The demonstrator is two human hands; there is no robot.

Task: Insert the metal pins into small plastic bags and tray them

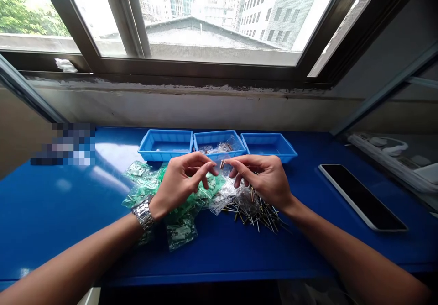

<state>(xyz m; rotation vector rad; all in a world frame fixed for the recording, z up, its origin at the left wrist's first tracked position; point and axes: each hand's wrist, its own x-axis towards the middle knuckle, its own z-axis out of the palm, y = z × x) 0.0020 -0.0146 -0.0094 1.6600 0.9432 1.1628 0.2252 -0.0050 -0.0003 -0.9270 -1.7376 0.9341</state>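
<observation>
My left hand (186,172), a watch on its wrist, pinches the edge of a small clear plastic bag (218,159). My right hand (262,172) has thumb and forefinger closed at a small copper-coloured metal piece (222,164). Whether that piece is inside the bag or in front of it, I cannot tell. Below the hands lie clear plastic bags (224,195), green-tinted bags (181,234) with pale parts inside, and a loose heap of thin metal pins (258,216). Behind the hands, the middle blue bin (219,136) holds clear bags with copper-coloured pieces.
A left blue bin (166,134) and a right blue bin (268,138) flank the middle one along the back of the blue table (85,223). At the right lies a phone (362,197), with a white tray-like object (393,159) beyond it. The window wall rises behind.
</observation>
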